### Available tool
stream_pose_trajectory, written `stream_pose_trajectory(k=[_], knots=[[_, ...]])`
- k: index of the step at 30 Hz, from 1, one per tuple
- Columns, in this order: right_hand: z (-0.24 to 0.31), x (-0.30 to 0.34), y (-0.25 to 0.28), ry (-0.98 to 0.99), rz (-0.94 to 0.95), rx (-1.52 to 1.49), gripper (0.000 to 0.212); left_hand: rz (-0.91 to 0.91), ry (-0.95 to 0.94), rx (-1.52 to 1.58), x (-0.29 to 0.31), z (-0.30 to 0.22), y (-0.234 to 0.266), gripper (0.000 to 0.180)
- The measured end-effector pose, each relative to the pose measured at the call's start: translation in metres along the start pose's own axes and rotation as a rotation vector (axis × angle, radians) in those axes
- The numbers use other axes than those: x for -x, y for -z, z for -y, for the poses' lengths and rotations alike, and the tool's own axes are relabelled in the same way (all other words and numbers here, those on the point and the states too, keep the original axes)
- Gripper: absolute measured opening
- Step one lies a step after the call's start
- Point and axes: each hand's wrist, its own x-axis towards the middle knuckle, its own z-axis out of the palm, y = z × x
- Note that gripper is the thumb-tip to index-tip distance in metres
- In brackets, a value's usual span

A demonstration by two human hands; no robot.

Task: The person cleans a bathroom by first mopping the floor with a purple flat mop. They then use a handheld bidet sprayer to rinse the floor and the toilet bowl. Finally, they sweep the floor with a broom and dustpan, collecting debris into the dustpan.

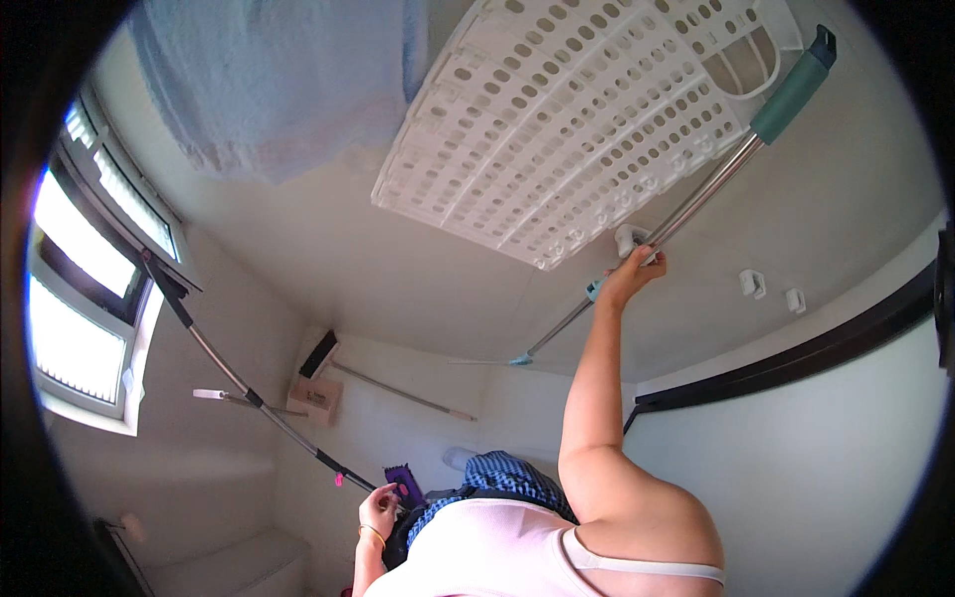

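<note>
My right hand reaches up to the wall, its fingers closed around the metal pole of a mop with a green handle grip, right at a white wall clip. The mop slants along the wall, its pale blue fitting and thin flat frame lower down. Low at my left side, my left hand has its fingers curled at the end of a long black and silver squeegee pole. That pole's dark head rises toward the window. Beside these fingers is a purple dustpan-like piece, partly hidden.
A white perforated plastic basket hangs flat on the wall beside a light blue towel. More white clips are to the right, near a dark door frame. A broom and a cardboard box lie below; a window is left.
</note>
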Motion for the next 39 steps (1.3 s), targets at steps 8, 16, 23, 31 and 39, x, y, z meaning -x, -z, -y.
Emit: stream_pose_trajectory(k=[8,16,23,31,39], knots=[[-0.007,-0.008,0.001,0.231,0.072,-0.182,0.079,0.043,0.012,-0.075,-0.005,-0.007,-0.004,0.024],[-0.001,-0.005,0.010,0.322,0.176,-0.122,0.072,0.019,0.021,-0.031,-0.007,0.008,-0.007,0.024],[0.025,-0.026,0.009,0.831,0.002,0.404,0.057,0.000,0.062,-0.047,-0.002,0.007,-0.002,0.026],[0.033,-0.035,-0.001,0.788,-0.199,0.655,0.053,-0.030,0.083,0.017,-0.003,0.021,-0.002,0.022],[0.037,-0.038,0.000,0.746,-0.254,0.664,0.058,-0.013,0.093,0.039,-0.003,0.020,-0.014,0.021]])
